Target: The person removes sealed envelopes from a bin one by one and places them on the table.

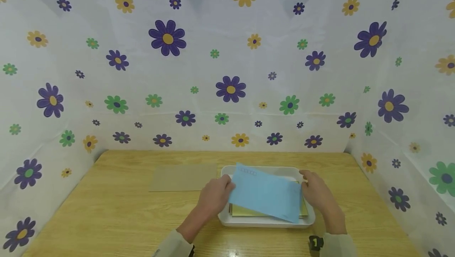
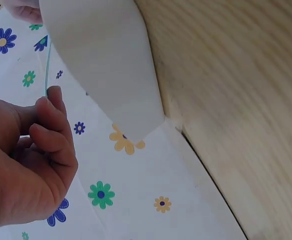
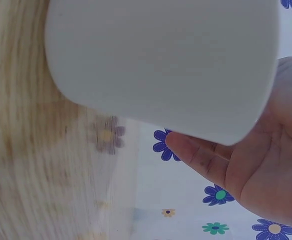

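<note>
A slanted blue sheet (image 1: 266, 194), pinched in the left grip (image 1: 215, 194), partly hides yellow paper (image 1: 245, 211) in a white tray (image 1: 245, 222), the right grip's (image 1: 317, 191) hold unclear.

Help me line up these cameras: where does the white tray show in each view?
Head: the white tray sits low, right of centre, beneath the blue envelope.
Left wrist: tray at upper centre.
Right wrist: tray across the top, large.
Shared landmark: the wooden table, in all three.
</note>
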The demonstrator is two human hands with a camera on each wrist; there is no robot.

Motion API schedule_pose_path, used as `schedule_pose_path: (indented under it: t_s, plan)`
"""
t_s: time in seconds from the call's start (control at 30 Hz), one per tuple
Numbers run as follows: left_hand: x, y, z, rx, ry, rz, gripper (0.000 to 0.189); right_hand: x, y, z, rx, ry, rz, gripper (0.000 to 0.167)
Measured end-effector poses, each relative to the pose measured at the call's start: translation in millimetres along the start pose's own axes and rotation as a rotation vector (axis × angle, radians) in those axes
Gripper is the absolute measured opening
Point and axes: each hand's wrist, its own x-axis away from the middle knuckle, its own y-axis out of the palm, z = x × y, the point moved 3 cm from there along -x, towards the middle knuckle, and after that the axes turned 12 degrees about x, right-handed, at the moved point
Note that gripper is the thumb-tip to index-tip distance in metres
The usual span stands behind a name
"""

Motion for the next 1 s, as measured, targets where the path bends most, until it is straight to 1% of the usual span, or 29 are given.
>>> schedule_pose_path:
  t_s: [0.13,0.27,0.43,0.53,0.63,0.73,0.87,0.93,1.0]
  plan:
    - [-1.3,-11.5,-1.1,0.025,0.030,0.029,0.026,0.5,-0.7,-1.2,0.011,-0.006,0.009,0.041]
    - [-2.2,-26.2,-2.0,0.047,0.037,0.067,0.030,0.4,-0.5,-2.3,0.025,-0.016,0.013,0.040]
    - [-2.6,-49.3,-2.8,0.086,0.040,0.117,0.030,0.7,0.6,-0.9,0.021,-0.034,0.022,0.040]
    - [-2.0,-65.1,-6.3,0.110,0.029,0.146,0.028,0.1,1.2,-0.6,0.014,-0.035,0.024,0.040]
    - [1.7,-82.5,-11.6,0.130,-0.005,0.166,0.026,-1.1,1.1,-2.1,0.004,-0.034,0.034,0.041]
    - [7.3,-99.7,-17.9,0.116,-0.065,0.174,0.022,-1.6,0.2,-3.5,-0.008,-0.031,0.063,0.040]
    - [14.3,-121.4,-26.2,0.094,-0.130,0.189,0.019,-1.2,-1.8,-4.6,-0.009,-0.032,0.110,0.030]
    - [18.3,-131.6,-32.4,0.100,-0.144,0.194,0.019,-0.8,-2.2,-4.5,-0.007,-0.029,0.119,0.023]
    - [22.6,-141.2,-42.2,0.106,-0.154,0.194,0.019,-0.4,-2.0,-4.7,-0.006,-0.027,0.112,0.019]
